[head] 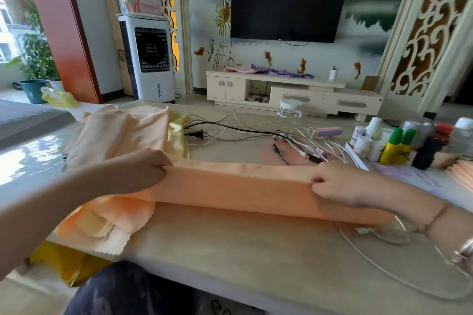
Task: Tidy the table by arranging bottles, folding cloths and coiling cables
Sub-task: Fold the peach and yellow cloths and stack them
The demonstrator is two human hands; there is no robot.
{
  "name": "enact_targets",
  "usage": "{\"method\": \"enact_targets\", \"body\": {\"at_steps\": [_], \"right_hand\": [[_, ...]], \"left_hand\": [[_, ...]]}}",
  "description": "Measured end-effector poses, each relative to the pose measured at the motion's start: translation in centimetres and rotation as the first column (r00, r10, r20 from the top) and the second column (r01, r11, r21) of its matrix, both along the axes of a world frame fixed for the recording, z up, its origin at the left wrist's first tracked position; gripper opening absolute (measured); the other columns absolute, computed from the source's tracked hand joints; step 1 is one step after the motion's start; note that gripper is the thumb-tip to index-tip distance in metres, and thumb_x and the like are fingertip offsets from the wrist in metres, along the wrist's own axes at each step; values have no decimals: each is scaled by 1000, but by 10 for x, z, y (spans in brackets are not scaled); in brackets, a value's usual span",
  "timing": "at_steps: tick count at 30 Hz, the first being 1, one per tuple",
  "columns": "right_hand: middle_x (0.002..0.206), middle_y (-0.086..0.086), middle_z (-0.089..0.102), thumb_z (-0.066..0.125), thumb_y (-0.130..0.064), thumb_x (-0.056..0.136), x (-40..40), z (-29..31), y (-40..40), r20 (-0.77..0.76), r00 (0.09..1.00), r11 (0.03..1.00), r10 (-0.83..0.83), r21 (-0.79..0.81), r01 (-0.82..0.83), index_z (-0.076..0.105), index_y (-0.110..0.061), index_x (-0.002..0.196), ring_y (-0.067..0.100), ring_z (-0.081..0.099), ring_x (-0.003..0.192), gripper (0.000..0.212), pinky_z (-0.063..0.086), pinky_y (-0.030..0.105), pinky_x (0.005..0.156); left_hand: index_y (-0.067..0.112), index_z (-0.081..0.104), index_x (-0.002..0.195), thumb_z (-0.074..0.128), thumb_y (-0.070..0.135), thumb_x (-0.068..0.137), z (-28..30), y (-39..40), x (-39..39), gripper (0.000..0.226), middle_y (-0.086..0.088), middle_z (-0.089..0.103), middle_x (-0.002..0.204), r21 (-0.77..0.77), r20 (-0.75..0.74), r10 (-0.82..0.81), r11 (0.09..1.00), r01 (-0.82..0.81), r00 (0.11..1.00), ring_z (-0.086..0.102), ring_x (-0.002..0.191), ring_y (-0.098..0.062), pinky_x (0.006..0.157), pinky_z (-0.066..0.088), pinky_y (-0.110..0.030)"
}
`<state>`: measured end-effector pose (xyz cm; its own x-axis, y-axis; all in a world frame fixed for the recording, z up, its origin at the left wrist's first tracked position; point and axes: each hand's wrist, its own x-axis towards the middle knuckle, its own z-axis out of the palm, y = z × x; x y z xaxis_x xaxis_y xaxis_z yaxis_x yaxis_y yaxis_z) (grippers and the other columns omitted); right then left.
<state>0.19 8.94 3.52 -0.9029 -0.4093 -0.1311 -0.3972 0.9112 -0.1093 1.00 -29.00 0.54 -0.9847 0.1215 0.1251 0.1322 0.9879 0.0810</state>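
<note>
Bright daylight pours in from the window (6, 33) at far left, blown out white. It throws a patchy glare across the glossy left end of the bench (28, 158). Shadows stay soft. The bottles (399, 146) at right smear with motion blur. Wide-angle bending curves the door frames at both edges; the centre holds fairly sharp.

wall television (290, 2), air cooler (151, 59), white stool (290, 107)

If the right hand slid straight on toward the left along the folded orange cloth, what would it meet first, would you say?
Most likely the left hand, which grips the other end of the same orange cloth. Nothing else sits between it and the right hand along the stretched fold, as far as this view shows.
</note>
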Motion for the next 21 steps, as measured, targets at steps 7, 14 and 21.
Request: {"method": "enact_targets", "body": {"at_steps": [7,14,21], "right_hand": [[70,-3,48,47,-21,86,-34,-10,-13,-73,992,988,-100,111,108,42,-20,67,14,45,64,20,30,30,54],[98,2,52,43,-21,89,-68,-41,-14,-266,960,992,-90,65,111,48,-18,84,23,49,100,8,47,38,81],[113,3,54,41,-26,91,-68,-50,-20,-457,882,964,-114,164,209,44,-18,98,25,48,113,11,40,36,85]], "left_hand": [[21,49,60,51,28,90,2,8,-13,31,4,50,66,22,164,91,995,-96,982,47,64,-13,63,42,-26],[29,51,100,43,38,93,-9,11,-30,14,9,50,110,-158,87,128,981,-113,988,50,88,-16,73,46,-30],[25,40,95,39,37,94,-18,18,-33,12,5,55,103,-308,-77,44,949,-66,996,55,89,-19,70,43,-30]]}}
